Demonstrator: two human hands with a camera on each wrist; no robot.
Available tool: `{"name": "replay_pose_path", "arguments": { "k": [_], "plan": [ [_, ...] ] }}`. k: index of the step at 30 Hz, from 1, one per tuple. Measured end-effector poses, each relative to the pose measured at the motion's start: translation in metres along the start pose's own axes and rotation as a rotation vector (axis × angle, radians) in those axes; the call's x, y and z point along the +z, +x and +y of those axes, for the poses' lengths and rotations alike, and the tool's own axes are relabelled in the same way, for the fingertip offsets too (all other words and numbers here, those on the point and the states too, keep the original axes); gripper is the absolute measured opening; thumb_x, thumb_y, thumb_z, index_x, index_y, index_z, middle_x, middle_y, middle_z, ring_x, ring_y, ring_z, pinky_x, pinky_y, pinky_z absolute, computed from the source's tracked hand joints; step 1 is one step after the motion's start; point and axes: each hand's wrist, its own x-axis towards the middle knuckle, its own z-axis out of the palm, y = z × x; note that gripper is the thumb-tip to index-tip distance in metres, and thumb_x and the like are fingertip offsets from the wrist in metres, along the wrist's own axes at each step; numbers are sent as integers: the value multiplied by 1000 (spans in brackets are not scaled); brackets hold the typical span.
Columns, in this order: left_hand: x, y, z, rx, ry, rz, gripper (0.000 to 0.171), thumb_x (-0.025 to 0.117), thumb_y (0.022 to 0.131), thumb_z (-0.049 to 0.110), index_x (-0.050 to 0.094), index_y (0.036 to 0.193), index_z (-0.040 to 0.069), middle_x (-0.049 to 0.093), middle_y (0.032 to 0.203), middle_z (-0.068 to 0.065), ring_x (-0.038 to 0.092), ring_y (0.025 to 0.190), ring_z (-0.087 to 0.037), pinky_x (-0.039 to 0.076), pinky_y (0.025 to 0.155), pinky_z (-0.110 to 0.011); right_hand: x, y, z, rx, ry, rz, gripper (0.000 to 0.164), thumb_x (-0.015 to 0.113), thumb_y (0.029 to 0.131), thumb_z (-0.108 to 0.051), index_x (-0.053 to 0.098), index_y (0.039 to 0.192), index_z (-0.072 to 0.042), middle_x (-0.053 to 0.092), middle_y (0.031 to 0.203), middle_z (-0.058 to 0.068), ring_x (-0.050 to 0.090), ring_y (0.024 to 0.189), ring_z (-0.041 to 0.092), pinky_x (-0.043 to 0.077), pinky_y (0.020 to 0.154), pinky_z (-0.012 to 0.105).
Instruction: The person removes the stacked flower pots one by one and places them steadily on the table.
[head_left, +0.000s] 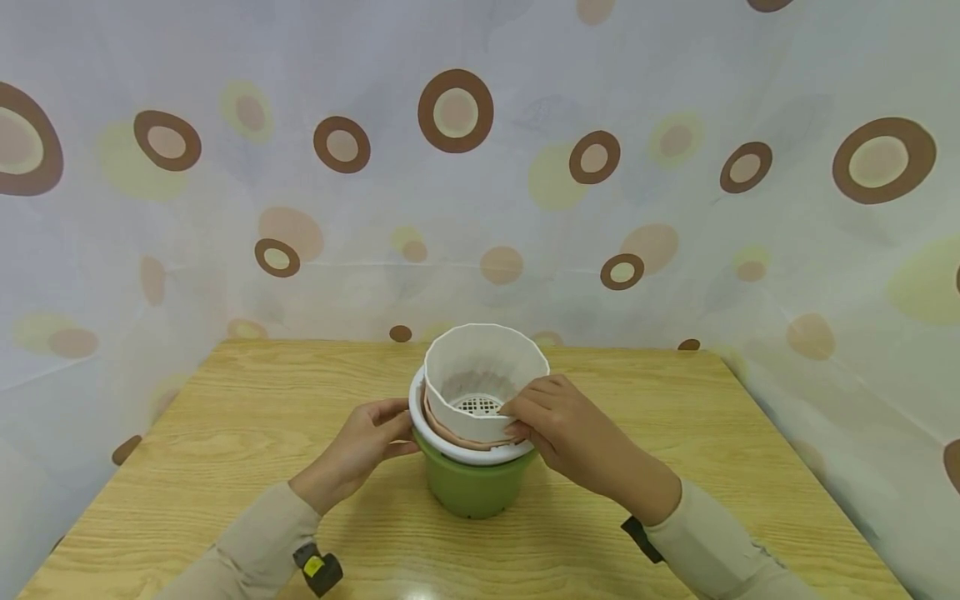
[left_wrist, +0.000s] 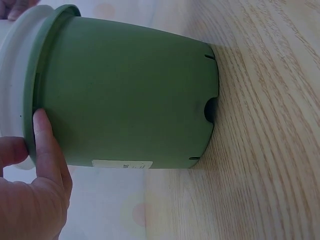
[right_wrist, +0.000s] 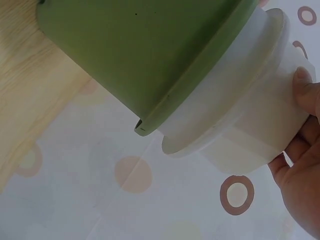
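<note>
Several flower pots stand nested on the table. Outermost is a green pot (head_left: 474, 492), upright, with a thick-rimmed white pot (head_left: 467, 455) inside it. Within that shows the rim of a peach-coloured pot (head_left: 453, 437). A thin-walled white pot (head_left: 480, 354) with a grid of holes in its base rises above the others. My right hand (head_left: 570, 429) pinches this top pot's near right wall between thumb and fingers. On the left side, my left hand (head_left: 367, 446) holds the green pot's rim, fingers beneath it. The lower parts of the inner pots are hidden.
The pots stand on a wood-grain table (head_left: 262, 400). Behind and beside it hangs a pale sheet (head_left: 390, 208) patterned with brown rings and coloured spots. A label (left_wrist: 122, 164) is stuck low on the green pot's side.
</note>
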Motion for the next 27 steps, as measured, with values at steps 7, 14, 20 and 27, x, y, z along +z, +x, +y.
{"name": "replay_pose_path", "arguments": {
  "k": [7,14,20,27],
  "plan": [
    [1,-1,0,4,7,-4,52,55,99,25,44,137,-9,62,109,-6,63,93,-13,55,89,-29,-1,0,0,2,3,0,21,75,78,-5,63,94,-10,66,88,-4,60,85,14,47,81,33],
    [0,1,-1,-3,5,8,50,56,98,26,47,135,-7,63,108,-6,63,93,-14,56,89,-30,-2,1,-1,13,13,-2,21,75,78,-3,63,94,-9,67,89,-3,58,84,14,47,82,34],
    [-1,0,0,11,14,-5,52,55,99,26,45,136,-9,63,107,-5,63,93,-13,56,89,-30,-1,2,-1,8,33,18,21,76,77,-2,64,92,-10,67,88,-4,57,83,14,47,82,35],
    [0,0,0,12,13,-6,50,54,99,23,44,136,-9,63,107,-5,63,93,-13,56,89,-31,-4,5,-1,9,21,41,19,77,76,-5,66,90,-12,66,84,-6,56,84,14,47,77,34]
  ]
}}
